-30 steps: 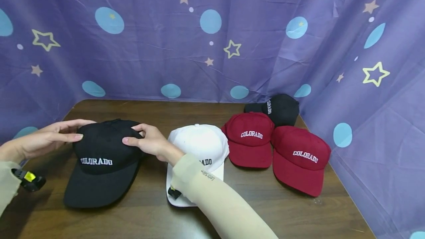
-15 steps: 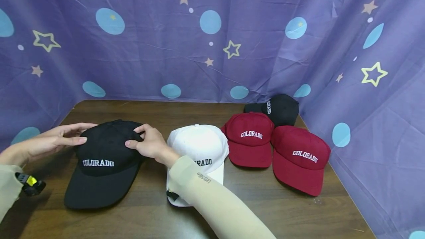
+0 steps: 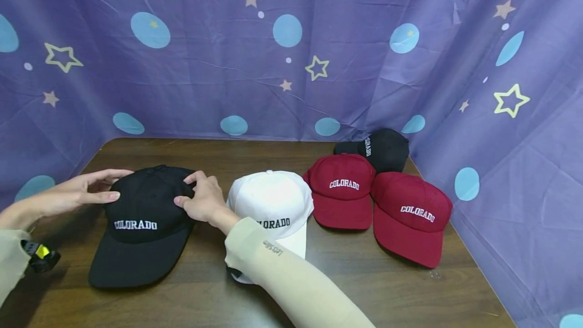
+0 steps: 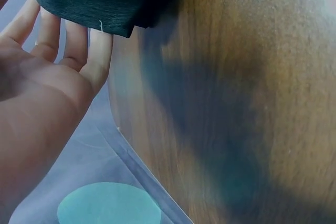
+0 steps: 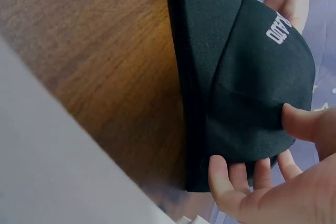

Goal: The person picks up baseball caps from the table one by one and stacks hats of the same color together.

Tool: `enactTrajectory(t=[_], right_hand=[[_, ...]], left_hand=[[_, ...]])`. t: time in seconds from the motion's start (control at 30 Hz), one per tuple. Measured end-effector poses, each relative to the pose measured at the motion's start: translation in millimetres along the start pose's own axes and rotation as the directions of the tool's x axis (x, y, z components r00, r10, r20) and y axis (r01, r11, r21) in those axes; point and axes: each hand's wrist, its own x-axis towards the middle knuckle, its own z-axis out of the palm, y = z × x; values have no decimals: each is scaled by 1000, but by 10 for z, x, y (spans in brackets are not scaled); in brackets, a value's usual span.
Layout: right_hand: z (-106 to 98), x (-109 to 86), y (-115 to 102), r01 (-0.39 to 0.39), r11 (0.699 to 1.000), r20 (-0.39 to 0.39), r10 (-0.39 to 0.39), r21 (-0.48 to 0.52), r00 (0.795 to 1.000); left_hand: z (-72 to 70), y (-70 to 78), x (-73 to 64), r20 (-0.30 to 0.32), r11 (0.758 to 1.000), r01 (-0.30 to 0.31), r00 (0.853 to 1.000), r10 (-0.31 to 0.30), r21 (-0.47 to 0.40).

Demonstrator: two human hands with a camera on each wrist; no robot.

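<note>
A black cap (image 3: 146, 211) with white COLORADO lettering is at the left of the table, its brim toward me. My left hand (image 3: 68, 196) holds its left side, thumb on the crown. In the left wrist view, the fingers (image 4: 50, 38) reach behind the cap's lower edge. On the other side, my right hand (image 3: 205, 199) grips the crown. Its thumb presses the outside, while the fingertips (image 5: 218, 167) meet the lower edge in the right wrist view. A white cap (image 3: 268, 196) lies just right of that hand, partly covered by my right forearm.
Two red caps, a nearer one (image 3: 412, 211) and a farther one (image 3: 343, 186), lie at the right of the wooden table (image 3: 218, 153). Behind them, a second black cap (image 3: 387, 148) faces left. A purple curtain (image 3: 205, 65) hangs around the back and sides.
The black cap has shifted slightly to the right with both hands on it. My right forearm has drawn a little left, showing more of the white cap's lettering.
</note>
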Motion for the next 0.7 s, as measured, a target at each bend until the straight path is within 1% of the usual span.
enactTrajectory(t=[0.1, 0.23, 0.33, 0.43, 0.53, 0.7], right_hand=[[30, 1, -1, -7, 1000, -16, 6, -14, 1000], [48, 16, 2, -10, 1000, -30, 9, -20, 1000], [56, 26, -2, -12, 1000, -32, 11, -27, 999], [64, 28, -9, -13, 999, -26, 12, -30, 1000], [64, 24, -12, -14, 1000, -18, 13, -28, 1000], [42, 13, -8, -5, 1000, 5, 5, -5, 1000]], left_hand=[[0, -10, -4, -11, 999, 24, 1000, -24, 46], [-11, -14, -13, -35, 989, 71, 997, -67, 131], [-19, -19, -21, -51, 982, 82, 996, -74, 171], [-26, -37, -29, -61, 979, 88, 995, -78, 186], [-39, -57, -28, -59, 979, 105, 994, -96, 175], [-55, -83, -26, -48, 987, 71, 997, -65, 142]])
